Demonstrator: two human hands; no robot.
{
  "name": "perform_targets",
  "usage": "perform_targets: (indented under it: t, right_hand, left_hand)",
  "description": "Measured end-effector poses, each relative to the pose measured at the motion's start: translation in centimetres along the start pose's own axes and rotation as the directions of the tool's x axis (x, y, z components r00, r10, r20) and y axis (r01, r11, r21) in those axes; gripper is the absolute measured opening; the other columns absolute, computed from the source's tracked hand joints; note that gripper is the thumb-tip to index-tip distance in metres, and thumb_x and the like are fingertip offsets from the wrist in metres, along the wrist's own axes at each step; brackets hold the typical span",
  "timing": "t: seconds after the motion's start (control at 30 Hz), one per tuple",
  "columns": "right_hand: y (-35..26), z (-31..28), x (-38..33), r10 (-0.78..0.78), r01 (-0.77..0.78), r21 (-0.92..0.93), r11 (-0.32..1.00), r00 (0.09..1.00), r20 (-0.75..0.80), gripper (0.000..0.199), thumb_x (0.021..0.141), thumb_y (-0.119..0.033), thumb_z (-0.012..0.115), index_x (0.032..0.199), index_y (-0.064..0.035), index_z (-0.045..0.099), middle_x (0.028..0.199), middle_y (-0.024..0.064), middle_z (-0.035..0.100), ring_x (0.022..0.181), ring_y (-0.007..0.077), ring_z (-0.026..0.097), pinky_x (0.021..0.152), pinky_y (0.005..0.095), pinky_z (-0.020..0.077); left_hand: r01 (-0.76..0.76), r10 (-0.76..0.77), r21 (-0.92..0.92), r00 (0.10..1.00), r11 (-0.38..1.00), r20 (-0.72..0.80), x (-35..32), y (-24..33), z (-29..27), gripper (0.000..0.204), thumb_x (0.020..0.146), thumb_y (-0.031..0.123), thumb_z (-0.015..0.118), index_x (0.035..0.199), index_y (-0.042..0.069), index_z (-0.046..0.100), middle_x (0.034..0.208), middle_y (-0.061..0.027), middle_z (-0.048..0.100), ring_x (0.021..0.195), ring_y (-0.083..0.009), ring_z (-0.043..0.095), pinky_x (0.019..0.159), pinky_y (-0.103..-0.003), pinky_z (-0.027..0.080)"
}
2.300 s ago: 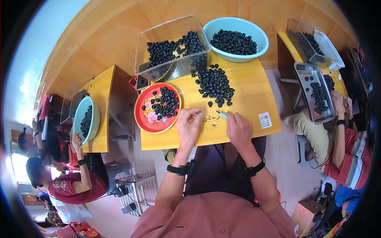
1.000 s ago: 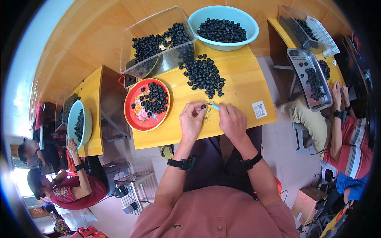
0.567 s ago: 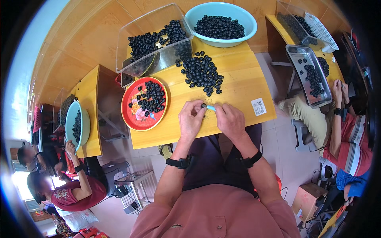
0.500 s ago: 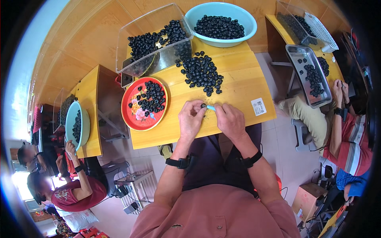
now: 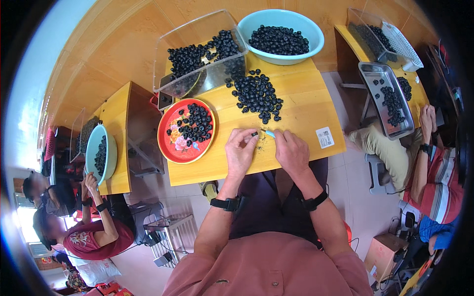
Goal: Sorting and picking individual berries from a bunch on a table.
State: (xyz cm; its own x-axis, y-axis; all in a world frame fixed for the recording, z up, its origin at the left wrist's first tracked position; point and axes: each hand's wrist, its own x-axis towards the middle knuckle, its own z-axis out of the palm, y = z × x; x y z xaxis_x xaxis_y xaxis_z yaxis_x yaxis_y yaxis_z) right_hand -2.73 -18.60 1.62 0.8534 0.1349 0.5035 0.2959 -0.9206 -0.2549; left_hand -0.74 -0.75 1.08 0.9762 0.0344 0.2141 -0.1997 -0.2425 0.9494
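Observation:
My left hand [image 5: 240, 149] pinches a small black round piece [image 5: 255, 133] between thumb and fingertips just above the yellow table [image 5: 301, 116]. My right hand [image 5: 291, 150] grips a small light-blue tool [image 5: 269, 133] whose tip points at that piece. Both hands rest near the table's front edge, almost touching. A loose heap of the same black pieces [image 5: 257, 92] lies behind my hands. To the left sits a red plate [image 5: 170, 143] holding several black pieces. A little pale debris lies on the table between my hands.
A clear plastic bin [image 5: 197, 61] and a light-blue bowl [image 5: 281, 37], both full of black pieces, stand at the table's back. A white sticker [image 5: 325, 137] is at the right front. Other people work at neighbouring tables with a metal tray [image 5: 387, 98] and a blue bowl [image 5: 98, 153].
My hands came together from apart on the table; the left now pinches a black piece and the blue tool has moved up to it. The view shifted slightly.

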Motion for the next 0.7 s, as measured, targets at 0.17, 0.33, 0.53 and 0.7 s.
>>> perform_targets:
  t: [0.17, 0.33, 0.53, 0.7]
  right_hand:
    - [-0.2, 0.1, -0.1, -0.008, 0.009, 0.012, 1.0, 0.999, -0.035, 0.018, 0.086, -0.009, 0.066, 0.103, -0.0062, 0.068, 0.078, 0.007, 0.058, 0.072, 0.024, 0.066, 0.06, 0.0387, 0.0539]
    - [-0.2, -0.1, 0.0, -0.003, 0.004, 0.022, 1.0, 0.999, -0.046, 0.013, 0.087, -0.007, 0.065, 0.1, -0.0068, 0.068, 0.077, 0.0071, 0.057, 0.07, 0.0245, 0.066, 0.06, 0.0393, 0.0537]
    - [0.0, 0.2, -0.2, 0.033, -0.033, 0.042, 0.999, 0.999, -0.012, 0.013, 0.092, -0.01, 0.066, 0.104, -0.0052, 0.071, 0.077, 0.0084, 0.056, 0.07, 0.0265, 0.066, 0.061, 0.0406, 0.0529]
    - [0.1, 0.2, -0.2, 0.035, -0.034, 0.036, 0.999, 0.999, -0.014, 0.014, 0.091, -0.011, 0.067, 0.103, -0.0057, 0.071, 0.079, 0.0084, 0.057, 0.072, 0.0262, 0.066, 0.062, 0.0406, 0.0534]
  left_hand:
    - [-0.015, 0.01, -0.041, 0.993, 0.999, -0.118, -0.1, 0.6, -1.2, 0.017, 0.089, -0.005, 0.076, 0.105, 0.001, 0.076, 0.102, -0.0069, 0.066, 0.085, -0.0133, 0.065, 0.076, -0.027, 0.055]
    - [-0.076, 0.158, 0.286, 0.948, 0.955, -0.275, 3.2, 1.3, -8.0, 0.017, 0.087, 0.001, 0.079, 0.103, 0.004, 0.077, 0.093, -0.0082, 0.07, 0.079, -0.0165, 0.066, 0.073, -0.03, 0.055]
    - [0.052, 0.069, 0.569, 0.98, 0.821, -0.189, 6.6, 1.9, -11.8, 0.019, 0.09, 0.005, 0.073, 0.108, 0.003, 0.076, 0.096, -0.0152, 0.073, 0.086, -0.0294, 0.071, 0.081, -0.039, 0.057]
    - [-0.255, 0.189, 0.611, 0.967, 0.75, 0.171, 7.5, 2.9, -6.8, 0.026, 0.084, -0.001, 0.072, 0.111, 0.0, 0.073, 0.107, -0.0211, 0.071, 0.101, -0.041, 0.069, 0.091, -0.046, 0.056]
